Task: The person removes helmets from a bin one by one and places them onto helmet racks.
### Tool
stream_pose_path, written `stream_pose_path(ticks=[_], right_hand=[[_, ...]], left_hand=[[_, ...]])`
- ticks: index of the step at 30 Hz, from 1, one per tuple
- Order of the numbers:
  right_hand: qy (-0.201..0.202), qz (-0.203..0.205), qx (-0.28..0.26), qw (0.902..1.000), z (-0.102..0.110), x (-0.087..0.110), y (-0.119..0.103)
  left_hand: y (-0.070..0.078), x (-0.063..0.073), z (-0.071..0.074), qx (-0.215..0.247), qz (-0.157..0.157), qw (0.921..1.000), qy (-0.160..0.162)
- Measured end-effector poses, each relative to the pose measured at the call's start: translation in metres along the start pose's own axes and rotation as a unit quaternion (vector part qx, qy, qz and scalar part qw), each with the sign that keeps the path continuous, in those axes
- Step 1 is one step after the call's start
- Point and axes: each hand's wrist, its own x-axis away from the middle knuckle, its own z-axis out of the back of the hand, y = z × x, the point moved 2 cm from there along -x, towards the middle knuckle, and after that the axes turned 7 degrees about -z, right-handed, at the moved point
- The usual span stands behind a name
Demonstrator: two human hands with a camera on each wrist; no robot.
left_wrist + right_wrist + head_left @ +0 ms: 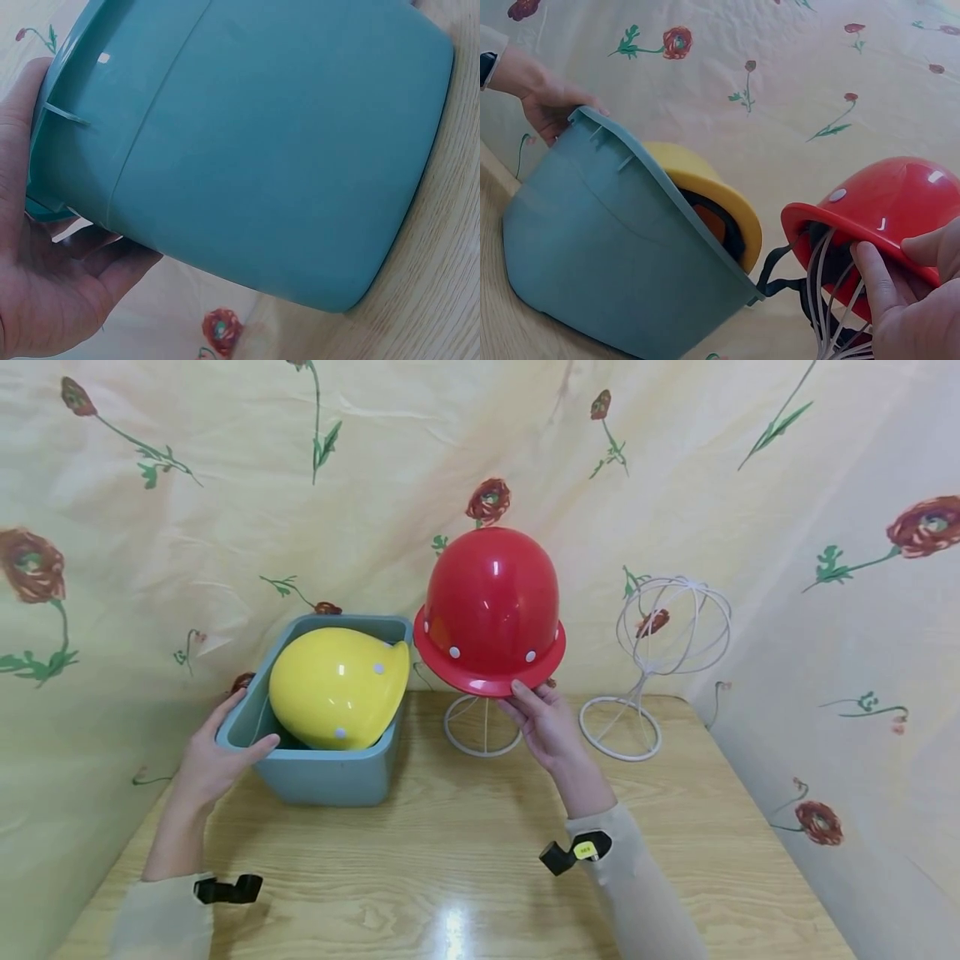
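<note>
Pinching the brim (472,683), as the right hand (551,728) does, suits the likely light, stiff red helmet (492,606); left hand (216,758) grips bin (330,779).

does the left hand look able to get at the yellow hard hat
Probably yes: the left hand grips the teal bin holding the yellow hard hat, which is uncovered from above, though the hand would likely release the bin first.

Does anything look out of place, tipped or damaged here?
No damage or spill shows. The yellow helmet lies tipped on its side in the blue bin, partly sticking out, which looks slightly askew. The red helmet, pinched by the right hand, shows nothing odd.
</note>
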Motion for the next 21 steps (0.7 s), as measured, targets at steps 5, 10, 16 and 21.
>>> stream_pose_path(ticks=[5, 10, 16, 21], right_hand=[[0.0, 0.01, 0.008, 0.9999, -0.0006, -0.0005, 0.0015], [0.007, 0.017, 0.016, 0.9997, -0.0013, -0.0007, 0.0026], [0.011, 0.021, 0.015, 0.9996, -0.0013, -0.0021, 0.0043], [-0.005, 0.021, 0.018, 0.9996, -0.0005, -0.0025, 0.0031]], left_hand=[[0.0, 0.0006, 0.0001, 0.002, 0.001, 1.0, -0.003], [-0.0001, 0.0005, -0.0003, 0.004, 0.003, 1.0, -0.002], [-0.0011, -0.0001, -0.0004, 0.006, 0.006, 1.0, -0.002], [-0.0022, -0.0007, 0.0, 0.01, 0.007, 0.9999, -0.002]])
